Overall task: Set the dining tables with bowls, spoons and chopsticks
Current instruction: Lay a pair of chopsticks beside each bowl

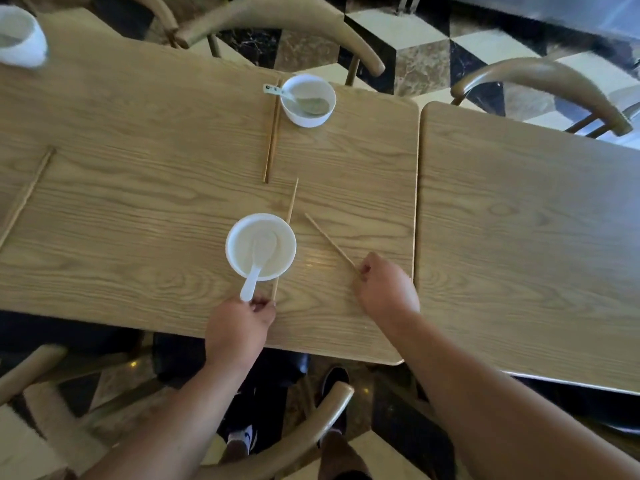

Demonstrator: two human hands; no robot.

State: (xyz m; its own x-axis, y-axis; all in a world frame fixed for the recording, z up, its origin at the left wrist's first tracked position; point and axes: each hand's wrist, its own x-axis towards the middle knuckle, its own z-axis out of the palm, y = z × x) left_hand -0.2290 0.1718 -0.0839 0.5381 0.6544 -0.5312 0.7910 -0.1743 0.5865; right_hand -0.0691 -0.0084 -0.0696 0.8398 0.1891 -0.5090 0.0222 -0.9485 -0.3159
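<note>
A white bowl (261,246) stands near the front edge of the wooden table (138,202), with a white spoon (256,268) lying in it, handle toward me. My left hand (239,327) pinches the tip of that spoon handle. One chopstick (286,233) lies just right of the bowl. My right hand (386,285) grips the near end of a second chopstick (329,242), which slants away to the left. Across the table sits another white bowl (308,100) holding a spoon (298,98), with a pair of chopsticks (272,140) on its left.
A third white bowl (20,38) is at the far left corner and a chopstick pair (26,195) lies at the left. A second table (536,244) butts against the right side. Wooden chairs (277,32) ring the tables; one chair back (329,417) is right below me.
</note>
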